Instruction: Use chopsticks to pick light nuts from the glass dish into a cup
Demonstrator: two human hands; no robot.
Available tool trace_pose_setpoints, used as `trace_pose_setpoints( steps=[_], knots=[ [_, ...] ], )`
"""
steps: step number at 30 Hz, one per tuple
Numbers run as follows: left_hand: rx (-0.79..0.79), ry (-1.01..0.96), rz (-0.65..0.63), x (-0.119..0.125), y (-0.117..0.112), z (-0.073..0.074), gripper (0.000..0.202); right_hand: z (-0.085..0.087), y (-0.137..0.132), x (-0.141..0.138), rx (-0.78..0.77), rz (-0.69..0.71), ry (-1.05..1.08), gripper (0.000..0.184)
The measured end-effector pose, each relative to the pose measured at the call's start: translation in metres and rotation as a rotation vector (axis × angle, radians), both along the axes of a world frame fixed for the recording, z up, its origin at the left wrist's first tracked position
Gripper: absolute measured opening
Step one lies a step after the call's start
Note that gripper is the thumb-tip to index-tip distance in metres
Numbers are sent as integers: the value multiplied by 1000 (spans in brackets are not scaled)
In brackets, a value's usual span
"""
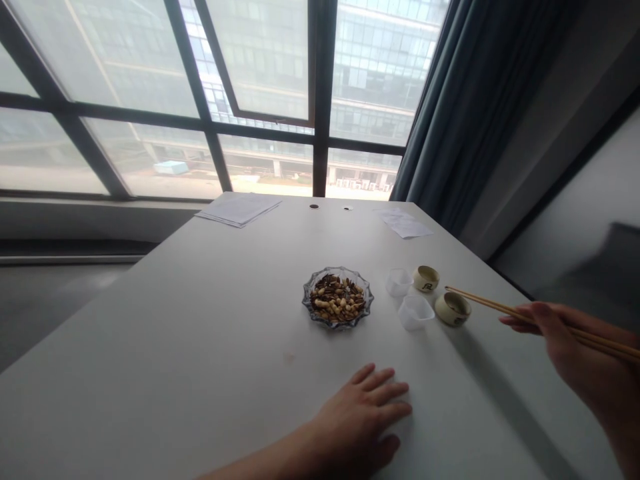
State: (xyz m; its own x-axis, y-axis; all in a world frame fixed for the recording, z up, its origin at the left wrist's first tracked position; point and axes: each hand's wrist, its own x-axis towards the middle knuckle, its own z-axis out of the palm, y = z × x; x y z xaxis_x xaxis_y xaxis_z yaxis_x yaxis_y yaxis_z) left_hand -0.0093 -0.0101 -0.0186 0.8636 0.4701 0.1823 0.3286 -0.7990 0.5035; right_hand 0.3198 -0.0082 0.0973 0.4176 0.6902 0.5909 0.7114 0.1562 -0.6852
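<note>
Daylight from a wide, dark-framed glass window [323,80] falls over our long white rectangular counter [215,333]. Our left hand [367,410] lies palm down with fingers spread, grasping nothing, while our right hand [583,360] pinches some slim tan wooden chopsticks [493,305], their tips close together beside the nearer squat cream ceramic cup [447,317]; we cannot tell whether they touch its rim. Should those tips dip or swing, we think they could knock that cup against the nearer translucent white plastic tub [414,321] just beside it, since the vessels stand so tightly bunched. A slack pinch might let the sticks cross or slide, and if our left hand slid forward, it could jostle the scalloped clear glass bowl [340,325]. That bowl, mid-counter and left of the group, holds tan peanuts [336,310] mixed with slender dark brown seeds [329,283], which could then spill. Behind sit the farther cream ceramic cup [427,287], marked in black, and the farther translucent tub [399,287]; what these cups and tubs contain, if anything, we cannot make out
</note>
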Motion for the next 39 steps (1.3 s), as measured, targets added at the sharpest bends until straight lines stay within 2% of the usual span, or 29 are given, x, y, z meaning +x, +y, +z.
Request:
trace_pose_setpoints(
  steps=[5,9,20,27,32,39],
  knots=[
    [-22,26,-5,1,1,4,43,-61,1,49,38,-6,524,30],
    [-33,46,-15,1,3,5,44,-82,0,65,44,-3,680,34],
    [-75,95,-6,2,4,3,48,-86,-17,78,87,-9,701,37],
    [-79,146,-12,6,5,11,56,-84,-18,79,99,-29,667,31],
    [-76,162,-12,7,5,13,57,-85,-16,76,116,-43,625,30],
    [-70,91,-13,3,4,4,47,-84,-16,57,152,-24,620,29]
  ],
)
